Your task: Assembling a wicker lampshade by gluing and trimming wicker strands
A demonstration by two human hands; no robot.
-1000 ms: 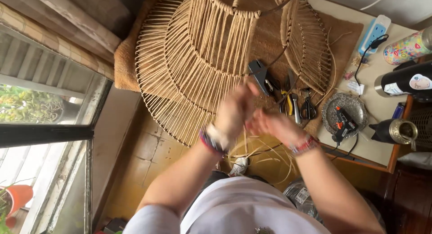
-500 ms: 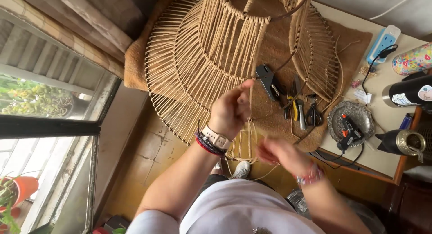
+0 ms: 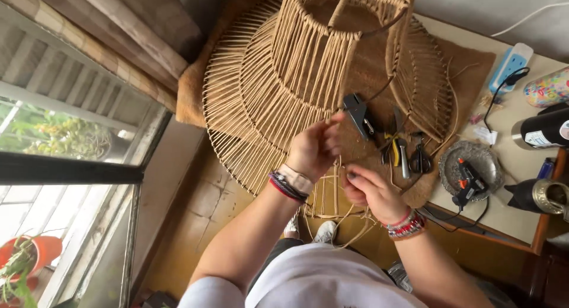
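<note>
Two hands: left hand [image 3: 317, 147] pinched a thin cane strand [image 3: 342, 183]; right hand [image 3: 368, 192] curled closed on its lower run.
Strand: looked light, springy, kink-prone; best gripped near the weave.
Lampshade frame [image 3: 284, 83]: twelve o'clock, stiff-looking.
Pliers [image 3: 396, 151]: two o'clock.

Tan woven lampshade [image 3: 284, 83]; blue-and-white power strip [image 3: 510, 65]; yellow-handled pliers [image 3: 392, 151].

Matt woven-cane lampshade [image 3: 284, 89] on rough burlap mat [image 3: 468, 65]; glossy metal tray [image 3: 483, 160].
</note>
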